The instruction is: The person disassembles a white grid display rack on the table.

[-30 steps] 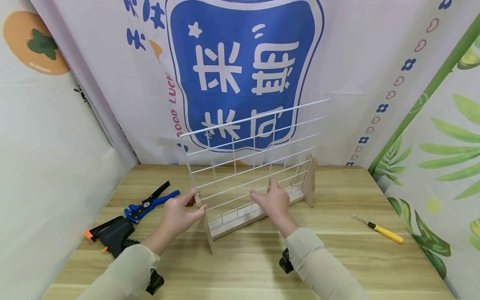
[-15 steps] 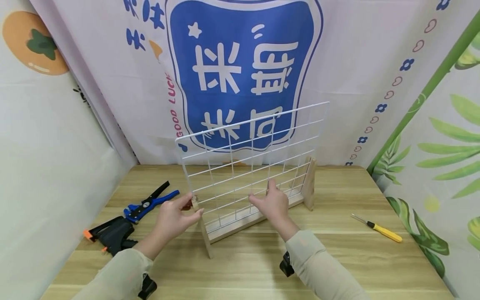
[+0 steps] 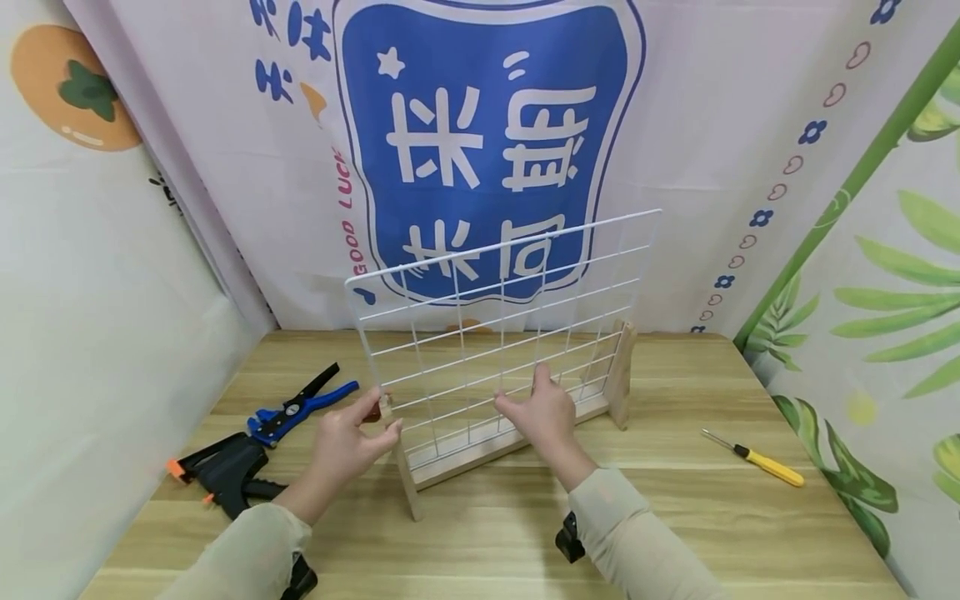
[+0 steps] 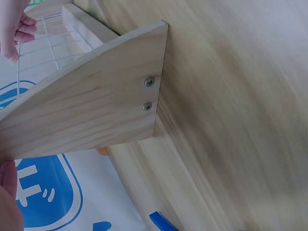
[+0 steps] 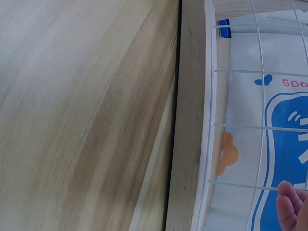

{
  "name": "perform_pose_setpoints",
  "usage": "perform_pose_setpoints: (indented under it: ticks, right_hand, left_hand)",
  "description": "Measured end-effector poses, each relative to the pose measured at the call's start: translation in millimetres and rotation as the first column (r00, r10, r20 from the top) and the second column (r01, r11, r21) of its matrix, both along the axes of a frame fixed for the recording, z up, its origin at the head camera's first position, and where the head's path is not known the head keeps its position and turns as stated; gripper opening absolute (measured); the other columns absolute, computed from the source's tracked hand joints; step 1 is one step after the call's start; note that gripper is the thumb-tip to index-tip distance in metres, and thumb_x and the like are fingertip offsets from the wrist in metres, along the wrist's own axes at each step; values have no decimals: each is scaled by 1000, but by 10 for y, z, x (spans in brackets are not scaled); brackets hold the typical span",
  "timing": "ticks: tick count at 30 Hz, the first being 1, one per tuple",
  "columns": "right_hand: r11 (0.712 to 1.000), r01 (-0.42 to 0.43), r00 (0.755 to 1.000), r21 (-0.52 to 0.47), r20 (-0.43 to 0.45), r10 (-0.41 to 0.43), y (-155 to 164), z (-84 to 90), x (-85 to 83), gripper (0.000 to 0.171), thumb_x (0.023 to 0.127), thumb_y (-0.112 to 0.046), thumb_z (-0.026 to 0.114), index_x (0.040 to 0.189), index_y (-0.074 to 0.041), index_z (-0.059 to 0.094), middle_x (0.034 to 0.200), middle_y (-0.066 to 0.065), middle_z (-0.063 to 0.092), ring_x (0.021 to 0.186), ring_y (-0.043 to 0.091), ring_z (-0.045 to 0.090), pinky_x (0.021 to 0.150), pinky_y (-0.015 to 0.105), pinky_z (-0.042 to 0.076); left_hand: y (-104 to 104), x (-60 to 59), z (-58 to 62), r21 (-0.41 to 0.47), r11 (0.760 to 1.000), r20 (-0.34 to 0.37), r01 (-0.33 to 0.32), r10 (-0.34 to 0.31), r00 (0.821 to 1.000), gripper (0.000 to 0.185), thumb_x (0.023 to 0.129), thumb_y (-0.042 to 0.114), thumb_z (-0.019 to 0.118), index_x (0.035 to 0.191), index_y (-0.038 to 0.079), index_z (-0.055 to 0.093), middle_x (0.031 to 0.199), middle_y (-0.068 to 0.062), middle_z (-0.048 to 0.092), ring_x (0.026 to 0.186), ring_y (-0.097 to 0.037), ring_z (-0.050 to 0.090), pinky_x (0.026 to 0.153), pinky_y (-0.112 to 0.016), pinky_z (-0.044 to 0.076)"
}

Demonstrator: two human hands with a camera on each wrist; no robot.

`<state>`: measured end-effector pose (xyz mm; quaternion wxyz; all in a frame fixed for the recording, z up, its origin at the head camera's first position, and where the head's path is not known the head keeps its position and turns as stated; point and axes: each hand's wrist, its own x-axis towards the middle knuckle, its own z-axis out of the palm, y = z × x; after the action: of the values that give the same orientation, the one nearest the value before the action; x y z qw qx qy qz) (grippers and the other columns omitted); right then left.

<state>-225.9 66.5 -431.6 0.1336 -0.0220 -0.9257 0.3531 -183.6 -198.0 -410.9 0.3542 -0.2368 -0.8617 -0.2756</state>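
Head view: white grid (image 3: 501, 333) stands upright in a wooden base (image 3: 495, 442) on the desk (image 3: 675, 517), slightly skewed, with its left end nearer the person.

Left hand (image 3: 347, 446) at the grid's lower left corner. Its fingers (image 3: 369, 408) curl round the top of the left foot (image 3: 397, 462), thumb on the near side; they pinch the foot where the grid's edge wire meets it. Left wrist view: the foot (image 4: 91, 106) is a tapered wooden plate with two screws (image 4: 148, 94) and stands on edge on the desk; a fingertip shows at the bottom left corner.

Right hand (image 3: 546, 417) at mid-base. Its fingers (image 3: 542, 382) reach through and over the lowest grid wires, loosely curled on them, thumb pointing left along the base. Right wrist view: base rail (image 5: 190, 120) with the grid's (image 5: 255, 130) bottom wire seated along it; fingertips (image 5: 288, 207) touch a wire.

Right foot (image 3: 619, 371) stands just beyond the right fingers.

Left of the left fingers: blue pliers (image 3: 300, 406) and, nearer, a black clamp (image 3: 221, 475) with orange tips. Well right of the right fingers lies a yellow screwdriver (image 3: 756, 458).
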Motion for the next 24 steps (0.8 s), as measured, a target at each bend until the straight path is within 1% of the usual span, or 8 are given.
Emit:
perform_pose_setpoints:
  ticks: [4, 9, 11, 13, 16, 18, 22, 24]
  right_hand:
    - [1000, 4, 1000, -5, -7, -4, -5, -9, -8, 52, 66, -50, 66, 89, -9, 45, 54, -3, 35, 44, 13, 33, 39, 25, 29]
    - [1000, 6, 1000, -4, -3, -6, -12, -19, -7, 52, 66, -49, 66, 91, -8, 44, 56, -1, 36, 45, 14, 33, 39, 25, 29]
    - [1000, 9, 1000, 3, -14, -9, -20, -20, -7, 52, 66, -49, 65, 91, -9, 44, 56, -1, 37, 46, 15, 34, 40, 26, 30]
    - [1000, 8, 1000, 2, -24, -7, -30, -20, -11, 52, 65, -49, 65, 91, -9, 44, 56, 0, 37, 46, 16, 35, 40, 26, 30]
    - [1000, -4, 1000, -2, -28, 4, -39, -21, -12, 53, 65, -50, 65, 93, -9, 45, 55, -1, 37, 45, 15, 34, 39, 26, 30]
    - [1000, -11, 1000, 2, -20, 11, -38, -25, -14, 54, 66, -50, 65, 94, -9, 45, 53, -2, 36, 44, 14, 33, 39, 25, 29]
    - [1000, -1, 1000, 10, -16, 1, -23, -25, -9, 53, 65, -50, 66, 92, -9, 45, 53, -3, 34, 44, 13, 31, 38, 25, 27]
    - [1000, 7, 1000, 11, -23, -6, -17, -22, -7, 51, 65, -48, 66, 90, -9, 45, 53, -2, 33, 44, 14, 31, 39, 25, 27]
  left_hand:
    - [20, 5, -33, 29, 1000, -2, -9, 9, 1000, 25, 62, 12, 73, 84, 8, 62, 63, -4, 63, 62, -22, 67, 47, -29, 52]
    - [37, 8, -63, 52, 999, -33, -13, 15, 999, 24, 62, 10, 72, 82, 8, 60, 61, -4, 62, 57, -21, 66, 40, -19, 45]
    - [38, 11, -75, 67, 998, -37, -15, 17, 999, 25, 61, 9, 72, 83, 7, 60, 62, -5, 64, 58, -20, 66, 42, -17, 45]
    - [42, 17, -84, 95, 995, -32, -4, 7, 999, 26, 61, 7, 71, 85, 5, 61, 66, -7, 66, 60, -21, 66, 46, -20, 50]
    - [50, 33, -96, 144, 990, -12, 8, -7, 1000, 30, 62, 5, 70, 91, 3, 62, 77, -11, 70, 67, -24, 68, 59, -29, 55]
    - [56, 42, -106, 165, 986, -2, 16, -16, 1000, 31, 62, 4, 69, 92, 3, 62, 82, -12, 70, 70, -26, 68, 65, -27, 55]
    - [74, 48, -115, 161, 987, 16, 7, -10, 1000, 31, 63, 6, 69, 94, 5, 62, 84, -11, 70, 72, -24, 68, 67, -22, 54]
    - [81, 46, -109, 157, 988, 21, 4, -7, 1000, 31, 64, 5, 69, 94, 7, 62, 83, -10, 70, 71, -23, 68, 66, -25, 55]
